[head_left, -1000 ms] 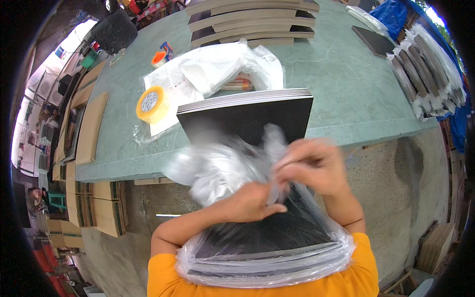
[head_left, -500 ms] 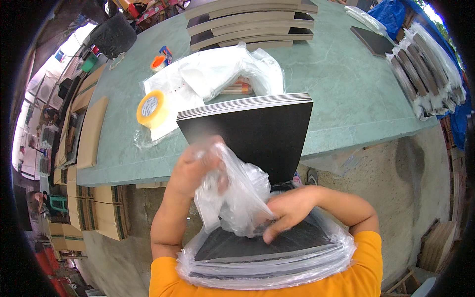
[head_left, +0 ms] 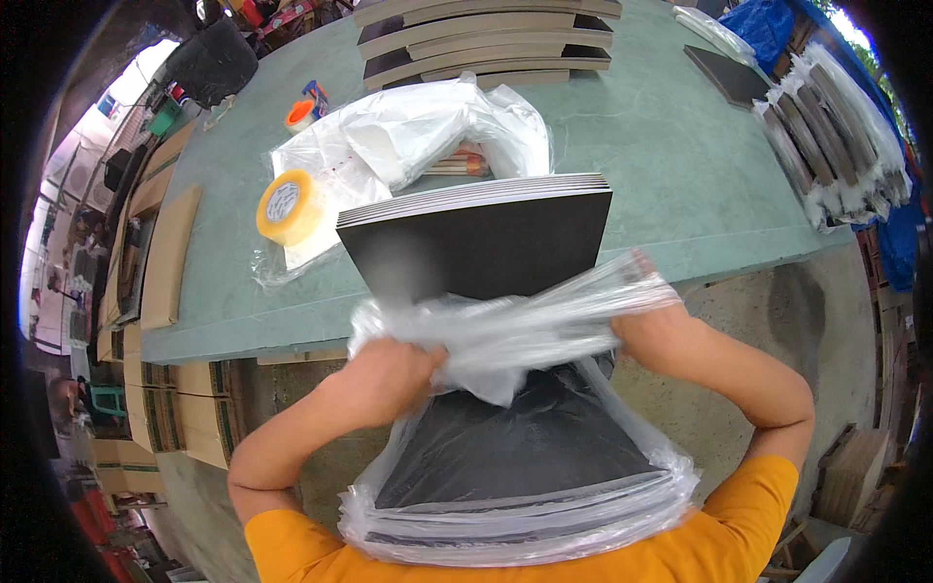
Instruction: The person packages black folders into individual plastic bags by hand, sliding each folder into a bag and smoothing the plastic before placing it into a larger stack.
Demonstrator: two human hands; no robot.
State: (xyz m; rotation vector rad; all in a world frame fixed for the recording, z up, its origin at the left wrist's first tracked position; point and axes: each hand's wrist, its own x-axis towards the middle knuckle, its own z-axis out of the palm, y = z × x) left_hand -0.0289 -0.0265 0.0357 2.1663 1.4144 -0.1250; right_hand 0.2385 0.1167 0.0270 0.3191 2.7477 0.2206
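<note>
A clear plastic bag [head_left: 515, 325] is stretched sideways between my hands. My left hand [head_left: 397, 377] is closed on its left part, and my right hand [head_left: 649, 328] grips the bunched right end. Just beyond the bag, a stack of black boards [head_left: 476, 243] with white edges leans upright against the table's near edge, its lower part hidden by the plastic. Close to my body lies another dark stack wrapped in clear plastic [head_left: 525, 457]. Motion blurs part of the bag.
On the green table [head_left: 661, 146] lie a roll of yellowish tape [head_left: 290, 208], white plastic bags [head_left: 418, 121] and a small orange tape roll [head_left: 300, 115]. Stacked boards [head_left: 486, 44] stand at the far side; wrapped boards [head_left: 826, 126] sit at the right. Cardboard boxes [head_left: 209, 413] stand at the lower left.
My hands have moved apart, the right one outward and up. The bunched plastic bag is now spread between them, partly covering the lower black boards.
</note>
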